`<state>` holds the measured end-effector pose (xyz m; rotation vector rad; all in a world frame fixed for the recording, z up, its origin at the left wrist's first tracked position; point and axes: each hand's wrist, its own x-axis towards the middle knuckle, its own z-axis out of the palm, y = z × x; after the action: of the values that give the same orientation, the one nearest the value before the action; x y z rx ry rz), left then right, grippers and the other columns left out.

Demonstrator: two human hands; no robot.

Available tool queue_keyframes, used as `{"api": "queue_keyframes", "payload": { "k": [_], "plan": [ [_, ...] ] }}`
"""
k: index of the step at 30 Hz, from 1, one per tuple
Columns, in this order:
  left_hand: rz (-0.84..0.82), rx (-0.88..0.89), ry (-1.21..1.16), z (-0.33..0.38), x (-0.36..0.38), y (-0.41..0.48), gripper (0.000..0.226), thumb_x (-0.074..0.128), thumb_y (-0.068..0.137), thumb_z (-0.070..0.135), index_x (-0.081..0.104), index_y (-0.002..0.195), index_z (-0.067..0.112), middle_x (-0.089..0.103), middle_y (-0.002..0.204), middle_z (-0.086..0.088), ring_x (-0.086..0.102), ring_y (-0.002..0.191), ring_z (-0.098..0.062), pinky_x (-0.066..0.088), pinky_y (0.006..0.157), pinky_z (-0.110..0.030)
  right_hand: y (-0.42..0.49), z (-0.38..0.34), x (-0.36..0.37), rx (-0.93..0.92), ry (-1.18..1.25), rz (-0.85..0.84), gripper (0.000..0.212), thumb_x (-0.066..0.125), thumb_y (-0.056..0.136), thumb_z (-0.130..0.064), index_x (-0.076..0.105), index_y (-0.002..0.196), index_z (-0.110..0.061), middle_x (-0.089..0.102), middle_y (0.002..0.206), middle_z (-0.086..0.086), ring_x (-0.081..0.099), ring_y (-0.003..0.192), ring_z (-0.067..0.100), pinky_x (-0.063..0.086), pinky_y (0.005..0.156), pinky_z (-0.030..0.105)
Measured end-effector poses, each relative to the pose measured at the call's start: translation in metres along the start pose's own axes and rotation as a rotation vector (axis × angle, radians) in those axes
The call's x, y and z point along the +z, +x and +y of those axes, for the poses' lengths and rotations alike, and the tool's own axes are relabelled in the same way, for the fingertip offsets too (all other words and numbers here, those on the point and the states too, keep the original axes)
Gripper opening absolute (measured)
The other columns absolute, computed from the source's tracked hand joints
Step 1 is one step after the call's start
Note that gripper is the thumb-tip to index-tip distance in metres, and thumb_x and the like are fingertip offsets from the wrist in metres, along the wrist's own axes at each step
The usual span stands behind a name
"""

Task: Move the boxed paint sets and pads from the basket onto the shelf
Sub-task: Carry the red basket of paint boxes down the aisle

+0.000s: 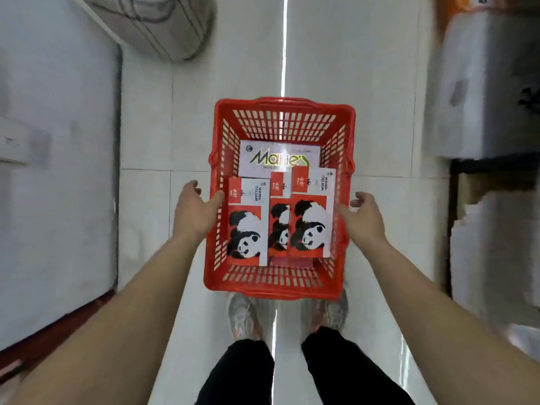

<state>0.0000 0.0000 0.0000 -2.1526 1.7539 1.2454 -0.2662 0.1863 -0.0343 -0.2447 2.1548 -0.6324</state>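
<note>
Head view: basket (277, 283) of paint sets (311, 226) between spread left hand (194, 213) and right hand (363, 219), both unclenched.

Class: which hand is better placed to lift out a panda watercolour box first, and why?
Probably left. The left hand has fingertips over the red plastic basket rim, touching the left panda watercolour box; the right hand is outside.

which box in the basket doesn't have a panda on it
The white Marie's box at the far end of the basket; the three others show pandas.
</note>
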Motion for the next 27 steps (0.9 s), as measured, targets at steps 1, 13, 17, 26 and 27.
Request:
{"api": "queue_keyframes", "payload": {
  "k": [1,13,17,26,27],
  "plan": [
    [0.012,-0.012,-0.019,-0.008,0.01,0.011,0.079,0.064,0.092,0.054,0.035,0.153,0.013,0.055,0.149,-0.009,0.062,0.125,-0.032,0.05,0.105,-0.049,0.009,0.006,0.008,-0.015,0.02,0.008,0.058,0.071,0.096,-0.033,0.049,0.144,-0.011,0.065,0.123,-0.007,0.065,0.105,0.021,0.045,0.079,0.025],
    [0.078,0.134,0.002,-0.044,0.054,0.036,0.024,0.052,0.103,0.019,0.062,0.122,0.007,0.071,0.11,-0.01,0.064,0.09,-0.026,0.044,0.079,-0.032,0.036,0.044,0.033,-0.187,-0.082,0.052,0.022,0.056,0.102,-0.011,0.062,0.124,-0.011,0.064,0.091,-0.013,0.059,0.074,0.005,0.04,0.057,-0.002],
    [0.11,0.164,-0.058,-0.025,0.023,-0.01,0.018,0.054,0.102,0.016,0.063,0.114,0.007,0.068,0.092,-0.003,0.068,0.087,-0.032,0.053,0.077,-0.039,0.003,0.016,-0.005,-0.209,-0.047,0.068,0.02,0.057,0.102,-0.013,0.065,0.119,-0.018,0.063,0.086,-0.023,0.06,0.075,-0.007,0.042,0.057,0.002],
    [0.102,0.192,-0.089,0.13,-0.167,-0.19,0.019,0.055,0.103,0.019,0.064,0.119,0.014,0.069,0.096,0.001,0.069,0.086,-0.026,0.053,0.077,-0.037,-0.168,-0.151,-0.179,-0.289,-0.021,0.057,0.014,0.056,0.106,-0.024,0.054,0.115,-0.034,0.058,0.091,-0.034,0.063,0.075,-0.013,0.041,0.06,0.005],
    [0.11,0.196,-0.086,0.149,-0.189,-0.212,0.02,0.055,0.103,0.019,0.063,0.12,0.014,0.07,0.098,0.0,0.069,0.084,-0.025,0.052,0.074,-0.034,-0.188,-0.172,-0.202,-0.297,-0.017,0.057,0.014,0.055,0.106,-0.024,0.054,0.115,-0.035,0.057,0.092,-0.035,0.063,0.075,-0.014,0.041,0.06,0.005]
  ]
}}
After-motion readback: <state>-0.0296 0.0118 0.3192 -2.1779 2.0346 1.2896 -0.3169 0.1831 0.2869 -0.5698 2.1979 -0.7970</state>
